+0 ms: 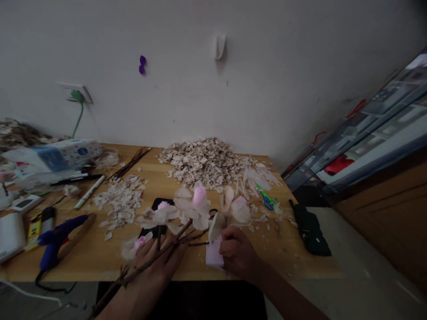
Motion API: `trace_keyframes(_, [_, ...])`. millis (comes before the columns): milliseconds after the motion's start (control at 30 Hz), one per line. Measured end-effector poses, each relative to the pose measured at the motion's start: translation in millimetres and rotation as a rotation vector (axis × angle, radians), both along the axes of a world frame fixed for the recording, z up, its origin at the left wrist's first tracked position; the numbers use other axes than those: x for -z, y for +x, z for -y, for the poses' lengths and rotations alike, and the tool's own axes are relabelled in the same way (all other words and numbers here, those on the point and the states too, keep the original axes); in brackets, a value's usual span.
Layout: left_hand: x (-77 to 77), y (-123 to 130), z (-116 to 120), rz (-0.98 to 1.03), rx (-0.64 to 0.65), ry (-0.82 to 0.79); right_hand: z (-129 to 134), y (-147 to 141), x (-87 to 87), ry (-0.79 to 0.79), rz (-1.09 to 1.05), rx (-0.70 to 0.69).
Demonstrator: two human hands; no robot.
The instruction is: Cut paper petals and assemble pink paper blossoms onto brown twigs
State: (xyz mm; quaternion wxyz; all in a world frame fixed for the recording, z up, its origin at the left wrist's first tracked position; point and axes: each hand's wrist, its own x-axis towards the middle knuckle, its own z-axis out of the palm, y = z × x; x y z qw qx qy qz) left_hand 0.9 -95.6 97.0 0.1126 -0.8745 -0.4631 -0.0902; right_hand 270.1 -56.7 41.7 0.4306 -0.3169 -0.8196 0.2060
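My left hand (155,262) is palm-down low in the middle, its fingers curled about the twigs of a brown flower branch (173,240); the main stem crosses over the back of the hand and wrist. Pale petals around pink centres form blossoms at the twig ends, including a middle blossom (199,200) and a right blossom (238,209). Closed in a pinch, my right hand (236,251) grips a pale petal (217,226) at the base of the right blossom; its fingertips are partly hidden. Beneath that petal is a lilac block (214,253).
Behind lie a large petal heap (203,162) and a smaller petal pile (122,200). Green-blue scissors (267,198) and a dark pouch (310,229) are at right. At left are a blue glue gun (58,238), a marker (89,192), bare twigs (131,162) and a tissue pack (66,155).
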Motion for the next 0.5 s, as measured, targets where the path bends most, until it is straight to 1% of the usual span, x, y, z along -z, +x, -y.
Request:
trace_keyframes(133, [0.6,0,0,0.023,0.002,0.009,2,2,-6.6,-0.012,0.007,-0.007])
trace_keyframes(200, [0.3,1,0,0.021,0.004,0.018,2,2,-9.0,-0.043,0.005,0.002])
trace_keyframes(433, [-9.9,6,0,-0.007,0.026,0.03,2,4,-5.3,-0.268,-0.09,0.019])
trace_keyframes(500, [-11.4,9,2,-0.01,0.014,0.035,1,3,-4.3,-0.348,-0.118,0.03])
